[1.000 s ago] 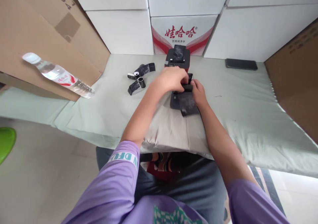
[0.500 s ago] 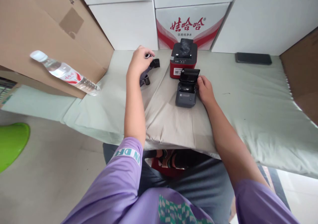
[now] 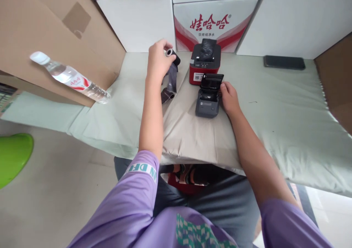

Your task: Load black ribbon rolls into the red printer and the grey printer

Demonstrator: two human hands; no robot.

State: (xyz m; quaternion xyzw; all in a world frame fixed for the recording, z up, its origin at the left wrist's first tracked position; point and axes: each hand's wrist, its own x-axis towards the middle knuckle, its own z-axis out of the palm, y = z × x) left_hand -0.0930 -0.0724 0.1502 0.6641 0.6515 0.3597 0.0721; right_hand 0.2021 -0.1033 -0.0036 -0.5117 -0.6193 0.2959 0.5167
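Between the thumb and fingers of my left hand (image 3: 158,60) is a black ribbon roll (image 3: 176,58) with a pale hollow core. A strip of shiny dark ribbon (image 3: 172,78) hangs from it to a second, smaller ribbon core (image 3: 167,95), low by the cloth. To the right, a small dark grey label printer (image 3: 206,108) sits with its lid (image 3: 212,81) raised. My right hand (image 3: 228,97) grips this printer's right side near the lid hinge; some of its fingers are hidden. Directly behind stands a red and black printer (image 3: 194,75) with a dark sheet (image 3: 208,50) on top.
White cartons (image 3: 137,24) line the back of the cloth-covered table (image 3: 275,116). A black phone (image 3: 284,62) lies at the back right. On the left, a water bottle (image 3: 78,80) leans at a slant by a brown cardboard box (image 3: 101,54). A green stool (image 3: 15,158) is at the lower left.
My left hand has moved slightly right with the ribbon roll, which is now turned into view, and the ribbon below it hangs longer. My right hand stays at the label printer.
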